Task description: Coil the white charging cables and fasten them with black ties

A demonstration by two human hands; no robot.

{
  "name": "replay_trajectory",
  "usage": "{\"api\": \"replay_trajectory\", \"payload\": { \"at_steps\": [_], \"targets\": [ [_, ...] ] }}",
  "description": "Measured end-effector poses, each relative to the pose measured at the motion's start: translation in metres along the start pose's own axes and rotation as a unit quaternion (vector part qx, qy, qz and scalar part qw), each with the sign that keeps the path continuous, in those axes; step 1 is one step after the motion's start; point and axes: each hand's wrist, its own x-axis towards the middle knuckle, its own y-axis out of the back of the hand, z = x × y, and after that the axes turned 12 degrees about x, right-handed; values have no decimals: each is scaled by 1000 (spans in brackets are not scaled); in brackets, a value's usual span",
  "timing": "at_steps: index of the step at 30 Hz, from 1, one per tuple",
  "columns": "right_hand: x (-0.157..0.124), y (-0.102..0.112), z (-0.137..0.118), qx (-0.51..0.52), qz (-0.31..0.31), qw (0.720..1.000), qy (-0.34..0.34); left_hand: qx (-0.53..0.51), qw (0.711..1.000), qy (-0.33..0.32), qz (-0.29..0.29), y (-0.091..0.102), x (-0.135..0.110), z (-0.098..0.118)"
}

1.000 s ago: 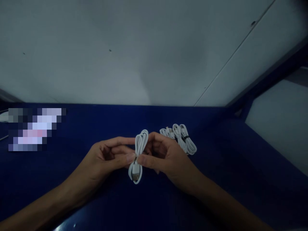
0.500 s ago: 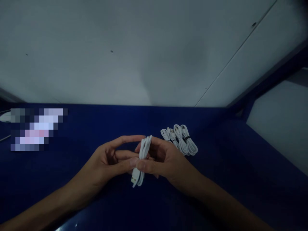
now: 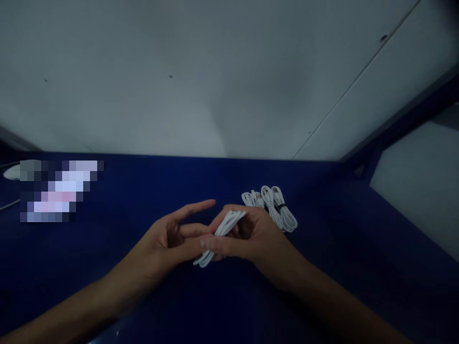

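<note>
Both hands meet over a dark blue table [image 3: 143, 286]. My right hand [image 3: 251, 236] is closed around a coiled white cable [image 3: 220, 234], which lies tilted, its lower end sticking out toward the left. My left hand [image 3: 172, 241] touches the same coil with thumb and middle fingers, while its index finger points out straight above it. Just behind my right hand lies a small pile of tied white cable bundles [image 3: 274, 208].
A pale wall [image 3: 201, 81] rises behind the table's far edge. A blurred-out patch [image 3: 59, 191] sits at the far left of the table, with a white object [image 3: 10, 172] beside it. A blue frame rail [image 3: 401, 119] runs along the right.
The coil has tipped from upright to slanted, its top swinging right into my right hand. My left index finger has lifted off it and straightened.
</note>
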Motion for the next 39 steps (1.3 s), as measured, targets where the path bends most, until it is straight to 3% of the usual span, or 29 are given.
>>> {"api": "replay_trajectory", "payload": {
  "at_steps": [4, 10, 19, 26, 34, 39],
  "targets": [
    [1, -1, 3, -10, 20, 999, 35, 10, 1000, -15, 9, 1, 5, -3],
    [2, -3, 2, -26, 24, 999, 30, -2, 1000, -20, 6, 3, 3, -3],
    [2, 3, 2, -13, -20, 999, 26, -52, 999, -3, 7, 5, 3, -2],
    [5, 10, 8, 66, -59, 996, -19, -57, 998, 2, 8, 6, 4, 0],
    [0, 2, 0, 107, -139, 985, 1, -82, 994, 13, -66, 3, 1, 8],
    [0, -3, -4, 103, -154, 982, 32, -91, 993, 21, -71, 6, -2, 8]
  ]
}}
